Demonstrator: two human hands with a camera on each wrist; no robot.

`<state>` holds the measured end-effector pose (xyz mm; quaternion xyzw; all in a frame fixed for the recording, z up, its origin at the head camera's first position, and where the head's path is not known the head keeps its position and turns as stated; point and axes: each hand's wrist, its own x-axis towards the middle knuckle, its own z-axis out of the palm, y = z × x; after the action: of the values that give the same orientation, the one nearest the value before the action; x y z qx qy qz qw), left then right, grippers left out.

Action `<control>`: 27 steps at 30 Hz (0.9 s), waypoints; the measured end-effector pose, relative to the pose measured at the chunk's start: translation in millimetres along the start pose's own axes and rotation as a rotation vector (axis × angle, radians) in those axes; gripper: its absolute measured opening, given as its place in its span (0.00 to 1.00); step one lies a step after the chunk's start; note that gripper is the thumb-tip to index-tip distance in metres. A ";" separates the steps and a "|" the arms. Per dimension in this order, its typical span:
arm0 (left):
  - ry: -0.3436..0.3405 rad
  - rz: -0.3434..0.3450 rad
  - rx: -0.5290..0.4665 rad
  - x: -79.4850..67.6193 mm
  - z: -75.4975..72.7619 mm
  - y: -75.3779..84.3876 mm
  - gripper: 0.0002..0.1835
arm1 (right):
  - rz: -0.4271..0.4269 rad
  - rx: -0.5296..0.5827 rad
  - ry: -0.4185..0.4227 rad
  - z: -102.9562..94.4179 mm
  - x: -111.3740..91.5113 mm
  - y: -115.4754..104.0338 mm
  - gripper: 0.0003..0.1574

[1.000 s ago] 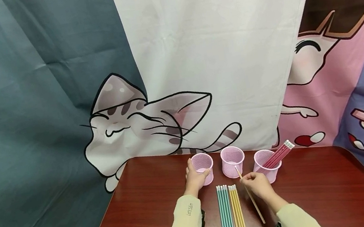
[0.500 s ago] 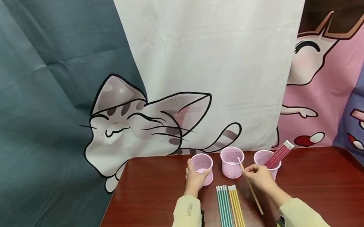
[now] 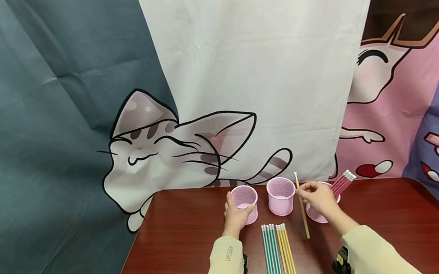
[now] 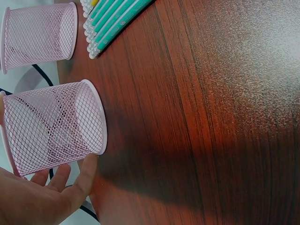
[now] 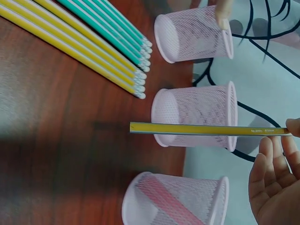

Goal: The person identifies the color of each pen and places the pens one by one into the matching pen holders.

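My left hand [image 3: 234, 216] holds the left pink mesh pencil cup [image 3: 253, 217], thumb at its rim and fingers along its side. My right hand [image 3: 318, 199] pinches a yellow pencil [image 3: 305, 221] near its white-tipped upper end. This pencil hangs nearly upright just right of the middle mesh cup [image 3: 283, 205]; in the right wrist view the pencil [image 5: 201, 130] crosses in front of that cup [image 5: 201, 105]. Partly hidden behind my right hand, the right mesh cup [image 3: 316, 216] contains several dark pink pencils [image 3: 343, 181] leaning right.
A row of several green pencils [image 3: 272, 261] lies on the brown wooden table [image 3: 169, 258], beside several yellow pencils [image 3: 287, 259]. Their white ends point at the cups. Behind the table's back edge hangs a printed cloth [image 3: 270, 77].
My right hand has lifted the yellow pencil and moved slightly right and away from me. The pencil has turned from slanted to nearly upright. My left hand has stayed on its cup.
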<state>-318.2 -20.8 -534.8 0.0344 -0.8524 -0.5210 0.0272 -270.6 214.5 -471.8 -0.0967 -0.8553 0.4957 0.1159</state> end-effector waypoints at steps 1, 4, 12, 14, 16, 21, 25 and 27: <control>0.000 0.001 0.000 -0.1 0.1 0.1 0.51 | -0.003 0.000 0.002 -1.5 1.3 -1.2 0.14; 0.005 0.001 -0.002 -0.3 0.1 0.1 0.51 | -0.001 0.019 0.002 -4.9 4.3 -5.6 0.15; 0.008 0.002 0.002 1.0 1.6 -1.3 0.51 | 0.006 0.039 0.001 -10.8 8.3 -16.2 0.15; 0.008 0.006 0.005 1.5 1.9 -2.0 0.51 | 0.018 0.050 0.001 -12.2 8.9 -18.1 0.15; 0.008 0.010 0.008 1.7 2.1 -2.3 0.51 | 0.029 0.069 0.001 -13.6 9.7 -19.8 0.15; 0.007 0.011 0.011 1.6 1.9 -2.8 0.51 | 0.002 0.060 0.005 -16.9 11.9 -25.1 0.15; 0.000 0.008 0.017 1.2 1.6 -2.5 0.51 | -0.017 0.057 0.016 -19.3 15.6 -29.5 0.15; -0.003 0.009 0.020 1.1 1.1 -2.2 0.51 | -0.022 0.063 0.021 -20.5 18.1 -31.6 0.15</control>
<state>-319.3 -20.9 -537.3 0.0300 -0.8578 -0.5123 0.0282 -283.4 221.1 -432.5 -0.0887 -0.8391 0.5199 0.1331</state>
